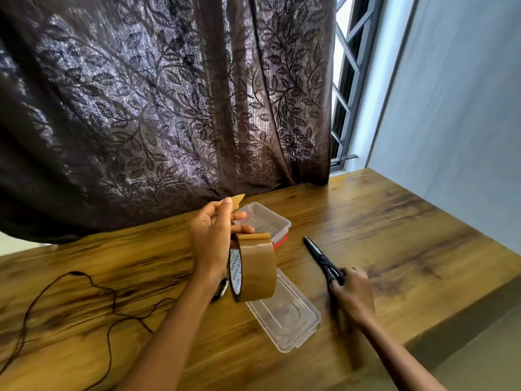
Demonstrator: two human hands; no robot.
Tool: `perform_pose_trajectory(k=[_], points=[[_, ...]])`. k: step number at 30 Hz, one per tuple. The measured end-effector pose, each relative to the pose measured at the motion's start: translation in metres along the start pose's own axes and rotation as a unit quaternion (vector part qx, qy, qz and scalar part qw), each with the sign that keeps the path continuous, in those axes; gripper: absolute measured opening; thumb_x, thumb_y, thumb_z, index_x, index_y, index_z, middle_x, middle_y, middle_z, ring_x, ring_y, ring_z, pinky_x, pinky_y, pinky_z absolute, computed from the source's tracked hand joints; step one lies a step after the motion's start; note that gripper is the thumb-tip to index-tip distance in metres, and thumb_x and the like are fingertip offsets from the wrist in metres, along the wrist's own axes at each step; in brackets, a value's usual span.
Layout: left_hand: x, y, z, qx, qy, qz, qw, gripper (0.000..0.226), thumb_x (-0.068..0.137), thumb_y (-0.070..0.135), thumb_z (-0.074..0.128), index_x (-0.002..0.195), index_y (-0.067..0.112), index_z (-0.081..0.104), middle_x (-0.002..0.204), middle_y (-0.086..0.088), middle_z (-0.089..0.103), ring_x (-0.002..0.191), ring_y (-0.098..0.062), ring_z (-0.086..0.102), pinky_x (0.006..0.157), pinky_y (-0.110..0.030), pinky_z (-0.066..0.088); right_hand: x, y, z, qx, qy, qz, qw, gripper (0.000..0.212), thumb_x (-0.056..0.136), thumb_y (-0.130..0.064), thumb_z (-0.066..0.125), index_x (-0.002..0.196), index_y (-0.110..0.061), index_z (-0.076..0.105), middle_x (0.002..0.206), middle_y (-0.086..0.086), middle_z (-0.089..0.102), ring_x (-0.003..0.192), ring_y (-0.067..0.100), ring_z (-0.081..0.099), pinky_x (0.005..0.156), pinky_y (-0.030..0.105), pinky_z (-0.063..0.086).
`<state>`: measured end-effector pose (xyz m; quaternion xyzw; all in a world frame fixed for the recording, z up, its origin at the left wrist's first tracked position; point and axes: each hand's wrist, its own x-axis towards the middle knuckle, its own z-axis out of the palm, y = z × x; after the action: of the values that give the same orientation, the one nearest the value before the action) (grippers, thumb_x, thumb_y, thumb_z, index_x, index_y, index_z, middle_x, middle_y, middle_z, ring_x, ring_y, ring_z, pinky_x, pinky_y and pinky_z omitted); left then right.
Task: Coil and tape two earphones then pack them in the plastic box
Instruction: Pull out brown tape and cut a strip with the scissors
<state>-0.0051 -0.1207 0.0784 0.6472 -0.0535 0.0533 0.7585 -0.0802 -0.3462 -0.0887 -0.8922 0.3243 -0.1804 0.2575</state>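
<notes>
The left hand (pixel 210 235) pinches a cut strip of brown tape (pixel 236 201) with the tape roll (pixel 253 273) hung below, the right hand (pixel 352 294) closes on the scissors (pixel 321 256), while the uncoiled earphone (pixel 84 294) lies leftward, nearer the left hand, the open plastic box (pixel 265 218) just beyond on the tabletop (pixel 394 235).

The near half of the plastic box (pixel 260 218) is covered by the left hand (pixel 210 235) and the tape roll (pixel 253 269), and the far end of the clear lid (pixel 284 314) is hidden behind that roll. The scissors' handles (pixel 334 273) are enclosed by the right hand (pixel 352 296), which is blurred, so its grip cannot be read exactly. The dark earphone cable (pixel 84 289) is cut off by the left and bottom edges, its earbuds not made out
</notes>
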Motion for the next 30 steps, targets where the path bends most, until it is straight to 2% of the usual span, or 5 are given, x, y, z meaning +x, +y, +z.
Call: perform_pose_trajectory(k=[5,9,12,22,30], points=[[-0.001,-0.002,0.003,0.003,0.004,0.001,1.000,0.020,0.093,0.023,0.051,0.080,0.012,0.062,0.074,-0.006,0.069,0.045,-0.014,0.063,0.046,-0.026,0.052,-0.028,-0.063,-0.032,0.213,-0.045,-0.089,0.972,0.026,0.082,-0.035,0.067,0.093,-0.011,0.070,0.088,0.001,0.069,0.078,0.012,0.063,0.067,0.026,0.048],[-0.002,-0.007,0.007,0.007,0.014,0.005,1.000,0.021,0.092,0.024,0.052,0.077,0.013,0.062,0.072,0.000,0.070,0.051,-0.019,0.064,0.057,-0.034,0.054,-0.059,-0.112,-0.062,0.489,-0.246,-0.103,0.831,0.035,0.088,-0.038,0.058,0.088,-0.006,0.071,0.084,0.006,0.072,0.082,0.019,0.068,0.075,0.028,0.054],[-0.001,-0.008,0.006,0.001,0.015,0.001,1.000,0.021,0.092,0.023,0.052,0.079,0.011,0.062,0.075,0.002,0.070,0.053,-0.016,0.064,0.055,-0.031,0.053,-0.069,-0.124,-0.071,0.516,-0.288,-0.095,0.801,0.025,0.078,-0.022,0.070,0.097,-0.005,0.067,0.090,0.006,0.073,0.087,0.019,0.069,0.074,0.023,0.054],[0.002,-0.019,-0.018,0.087,-0.073,-0.118,0.987,0.020,0.092,0.028,0.052,0.096,0.011,0.061,0.099,-0.001,0.061,0.097,-0.014,0.058,0.086,-0.041,0.053,-0.021,-0.096,-0.042,0.147,-0.137,-0.181,0.963,0.029,0.078,-0.009,0.071,0.107,-0.009,0.069,0.096,0.002,0.070,0.088,0.014,0.064,0.076,0.009,0.044],[0.003,-0.025,-0.033,0.076,-0.036,-0.097,0.992,0.007,0.090,0.020,0.056,0.085,0.020,0.060,0.092,0.002,0.064,0.097,-0.016,0.061,0.089,-0.037,0.051,0.018,-0.061,-0.006,-0.071,-0.140,-0.250,0.956,0.028,0.085,-0.013,0.058,0.111,-0.020,0.067,0.103,0.006,0.071,0.093,0.025,0.065,0.080,0.032,0.050]])
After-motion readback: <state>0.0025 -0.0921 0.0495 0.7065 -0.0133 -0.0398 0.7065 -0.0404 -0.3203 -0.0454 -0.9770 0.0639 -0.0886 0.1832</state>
